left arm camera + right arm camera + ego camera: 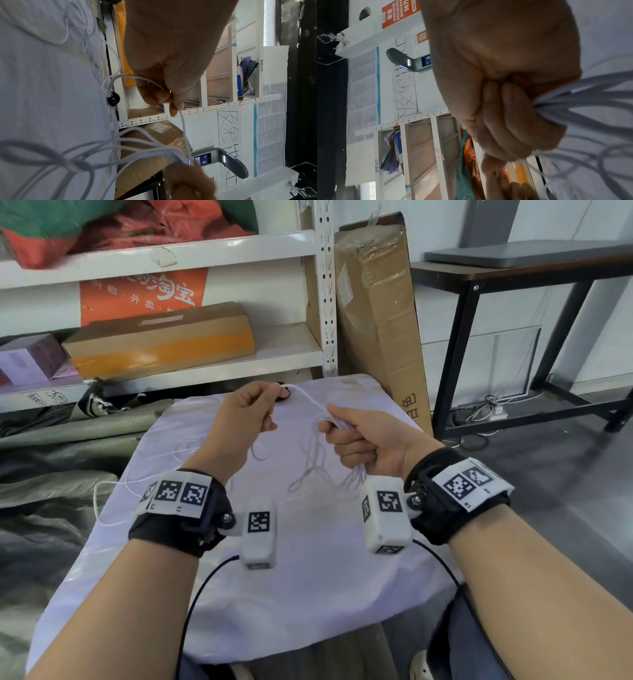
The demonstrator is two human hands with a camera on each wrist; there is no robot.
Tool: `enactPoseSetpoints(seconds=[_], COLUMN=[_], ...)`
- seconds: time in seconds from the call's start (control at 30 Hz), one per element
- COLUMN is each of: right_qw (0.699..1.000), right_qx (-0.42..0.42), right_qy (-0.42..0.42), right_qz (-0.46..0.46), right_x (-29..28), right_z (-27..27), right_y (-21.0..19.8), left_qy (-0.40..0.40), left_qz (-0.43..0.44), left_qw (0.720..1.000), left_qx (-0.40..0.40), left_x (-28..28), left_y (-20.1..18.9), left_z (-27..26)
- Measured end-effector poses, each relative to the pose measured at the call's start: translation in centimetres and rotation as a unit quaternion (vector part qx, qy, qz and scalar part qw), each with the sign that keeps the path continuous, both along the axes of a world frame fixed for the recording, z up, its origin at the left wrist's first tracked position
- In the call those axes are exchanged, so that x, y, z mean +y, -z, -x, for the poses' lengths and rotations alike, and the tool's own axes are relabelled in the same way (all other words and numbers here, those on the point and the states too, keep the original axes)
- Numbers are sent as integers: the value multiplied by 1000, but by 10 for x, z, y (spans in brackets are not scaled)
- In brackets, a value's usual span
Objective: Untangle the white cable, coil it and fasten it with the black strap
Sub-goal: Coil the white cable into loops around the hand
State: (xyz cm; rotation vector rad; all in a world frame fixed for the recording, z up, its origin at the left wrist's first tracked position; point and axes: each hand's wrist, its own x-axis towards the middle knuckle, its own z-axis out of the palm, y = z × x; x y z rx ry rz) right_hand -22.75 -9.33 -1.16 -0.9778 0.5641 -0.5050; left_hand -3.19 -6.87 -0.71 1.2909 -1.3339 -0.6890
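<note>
Right hand (pixel 368 440) grip clenched round gathered loops of white cable (pixel 318 460), left hand (pixel 248 412) grip pinching one strand, black strap (pixel 283 396) on white-covered bench (pixel 308 577) beyond left grip

White-covered table (pixel 308 594) bears loose cable (pixel 113 494) and black strap (pixel 283 398)
</note>
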Motion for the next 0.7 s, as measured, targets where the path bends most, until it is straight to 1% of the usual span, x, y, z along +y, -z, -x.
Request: enactPoseSetpoints(seconds=[0.07, 0.1, 0.17, 0.23, 0.3, 0.33, 0.37, 0.47, 0.57, 0.63, 0.7], right_qw=[999, 998, 996, 987, 958, 940, 928, 893, 843, 806, 777], right_qx=[2, -12, -68, -149, -260, -306, -336, -415, -484, -500, -480], right_qy=[-46, -58, -55, -42, -69, -78, -69, 5, 128, 234, 354], right_qz=[8, 8, -4, -37, -98, -126, -143, -174, -198, -213, -199], right_x=[6, 8, 8, 2, -8, -12, -15, -23, -34, -40, -41], right_z=[-1, -1, 2, 6, 11, 13, 15, 21, 38, 48, 50], right_y=[-4, -7, -12, -14, -12, -11, -11, -7, -7, -6, -1], left_qy=[-16, -21, -17, -3, 2, 13, 31, 88, 103, 93, 90], left_qz=[-2, -7, -22, -42, -64, -72, -79, -122, -177, -183, -175], left_qw=[1000, 999, 999, 998, 997, 996, 995, 985, 968, 965, 964], left_qx=[-18, -27, -39, -38, -45, -46, -48, -86, -146, -165, -182], left_x=[-1, -1, -1, -1, 0, 1, 2, 6, 10, 13, 14], left_y=[4, 5, 9, 12, 14, 15, 15, 15, 17, 16, 13], left_z=[-1, -1, -2, -4, -7, -8, -8, -8, -14, -21, -23])
